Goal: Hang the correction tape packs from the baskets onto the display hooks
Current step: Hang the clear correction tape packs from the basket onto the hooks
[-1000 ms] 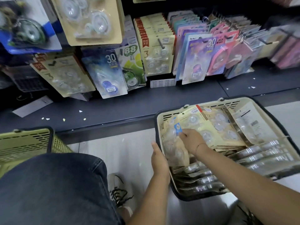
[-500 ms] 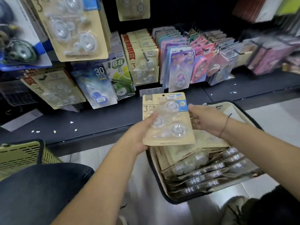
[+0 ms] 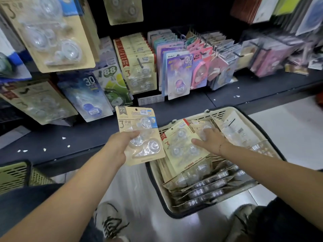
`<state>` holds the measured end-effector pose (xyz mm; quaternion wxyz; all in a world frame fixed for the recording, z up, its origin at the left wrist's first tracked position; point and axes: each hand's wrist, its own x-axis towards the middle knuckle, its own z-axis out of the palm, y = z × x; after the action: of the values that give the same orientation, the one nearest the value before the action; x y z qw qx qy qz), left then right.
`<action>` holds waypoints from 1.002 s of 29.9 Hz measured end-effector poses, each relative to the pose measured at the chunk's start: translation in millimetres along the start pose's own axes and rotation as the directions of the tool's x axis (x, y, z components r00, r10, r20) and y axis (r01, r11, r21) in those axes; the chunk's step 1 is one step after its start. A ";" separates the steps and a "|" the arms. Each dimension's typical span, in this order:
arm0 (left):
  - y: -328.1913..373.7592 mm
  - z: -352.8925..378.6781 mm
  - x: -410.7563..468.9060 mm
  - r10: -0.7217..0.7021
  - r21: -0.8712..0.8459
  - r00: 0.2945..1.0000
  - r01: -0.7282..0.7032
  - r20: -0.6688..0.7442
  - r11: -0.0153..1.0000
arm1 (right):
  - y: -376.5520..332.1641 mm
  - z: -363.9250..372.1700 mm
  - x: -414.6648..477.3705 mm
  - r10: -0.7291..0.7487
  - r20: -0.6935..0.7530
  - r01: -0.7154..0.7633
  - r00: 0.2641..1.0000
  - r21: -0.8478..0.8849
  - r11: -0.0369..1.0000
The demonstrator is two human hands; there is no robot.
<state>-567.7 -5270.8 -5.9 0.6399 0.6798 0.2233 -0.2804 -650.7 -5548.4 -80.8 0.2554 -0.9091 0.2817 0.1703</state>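
1. Head view, for you: the far display wall carries hanging packs [image 3: 139, 74], flat glossy cards crowded on a thin metal display hook [image 3: 139, 62], above a dark matte shelf [image 3: 87, 133].
2. At near right sits the cream basket [image 3: 216, 113], slotted plastic with a dark rim, filled with stacked card-and-blister packs.
3. At near left, a corner of the green basket [image 3: 15, 173] shows its lattice plastic.
4. Your left hand [image 3: 120, 145], arm stretched forward, pinches a correction tape pack [image 3: 138, 119] by its lower left, thumb on the front. It stands upright left of the cream basket: tan card, clear domed blisters.
5. Your right hand [image 3: 209, 138] lies spread, palm down, on the basket's top pack [image 3: 180, 149].
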 end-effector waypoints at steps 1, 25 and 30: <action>-0.9 2.1 2.3 0.003 -0.013 1.000 -0.003 -0.008 1.000 | -5.5 5.2 -4.3 -0.044 -0.018 0.043 0.999 -0.047 0.998; -10.0 3.5 -5.9 0.010 -0.200 0.999 0.001 0.052 0.980 | -42.7 -39.8 -50.3 -0.145 0.050 0.039 0.988 0.834 0.551; -12.3 27.8 -16.4 0.014 -0.176 0.974 0.027 0.226 0.984 | -64.1 -16.6 -70.2 -0.288 0.055 0.139 0.956 0.781 0.609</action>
<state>-590.7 -5296.6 -4.9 0.7185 0.5825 0.1754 -0.3372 -664.6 -5482.3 -11.9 0.6600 -0.7215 0.1929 0.0814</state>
